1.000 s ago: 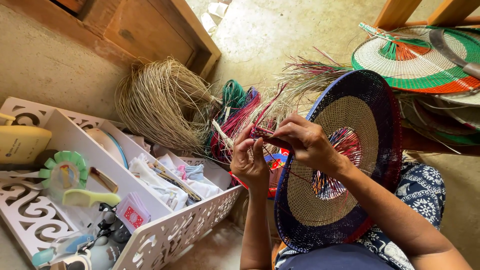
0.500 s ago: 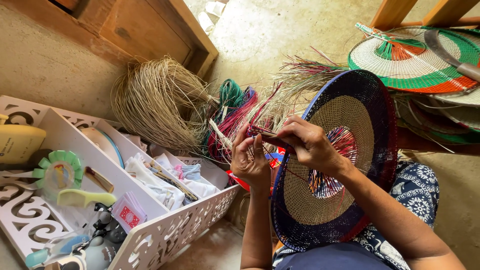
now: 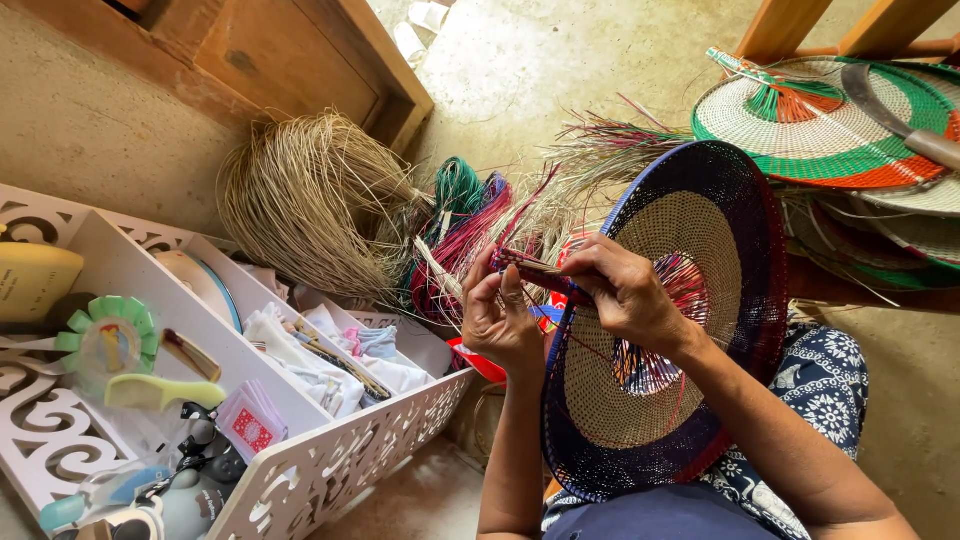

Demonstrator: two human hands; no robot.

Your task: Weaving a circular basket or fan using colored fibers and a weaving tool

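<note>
Both hands meet at the upper left rim of a round woven fan [image 3: 690,300] that stands on edge in the person's lap. The left hand [image 3: 500,325] and right hand [image 3: 625,290] each close their fingers on a bundle of reddish straw strands [image 3: 535,268] at that rim. A white fretwork organizer [image 3: 330,465] sits to the left, with bundles of raw straw [image 3: 300,200] behind it.

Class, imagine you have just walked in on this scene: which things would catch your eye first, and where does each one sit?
First, the round woven fan of dark blue rim and straw-coloured centre, held upright at the middle, with the left hand and right hand pinching coloured strands at its edge. Next, the green, white and orange fan at upper right. Then the pale straw bundle on the floor behind the white fretwork organiser at lower left.
</note>
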